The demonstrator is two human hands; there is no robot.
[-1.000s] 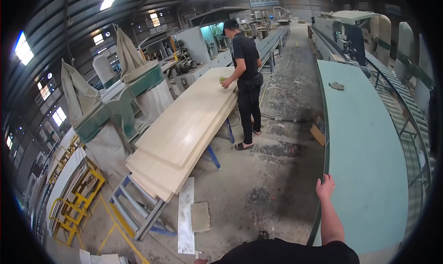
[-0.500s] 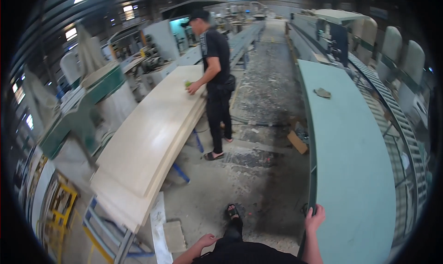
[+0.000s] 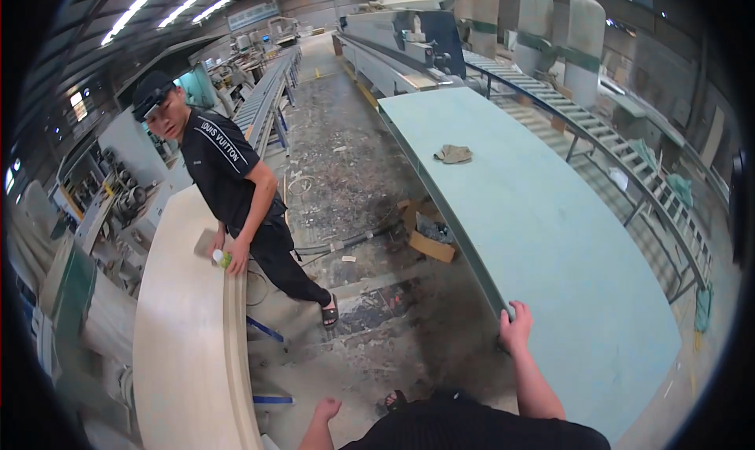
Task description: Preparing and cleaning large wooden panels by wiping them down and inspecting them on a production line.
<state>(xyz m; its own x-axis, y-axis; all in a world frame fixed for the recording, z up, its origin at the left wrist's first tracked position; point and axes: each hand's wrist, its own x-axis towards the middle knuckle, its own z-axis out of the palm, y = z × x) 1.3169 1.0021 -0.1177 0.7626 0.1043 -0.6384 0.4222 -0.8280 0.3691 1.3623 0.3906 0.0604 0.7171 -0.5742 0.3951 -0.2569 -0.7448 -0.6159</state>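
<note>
A long pale-green panel [image 3: 550, 214] lies flat along my right side. At its near left edge, my right hand [image 3: 516, 328] is closed with its fingers curled over the rim. Low at my left side hangs my left hand [image 3: 328, 408], fingers curled in, with nothing visible in it and nothing touched. A crumpled grey-brown cloth [image 3: 453, 154] rests on the panel, well beyond my right hand.
On the left, a person [image 3: 228, 159] leans by a stack of pale wooden panels [image 3: 181, 316], holding a green-and-white bottle [image 3: 222, 258] and a greyish pad [image 3: 206, 243]. An open cardboard box [image 3: 429, 246] sits on the floor beside the green panel. A roller conveyor [image 3: 598, 128] runs behind it.
My view has swung right. The person has turned toward me and come nearer along the wooden stack. My right hand stays at the green panel's edge; my left still hangs low.
</note>
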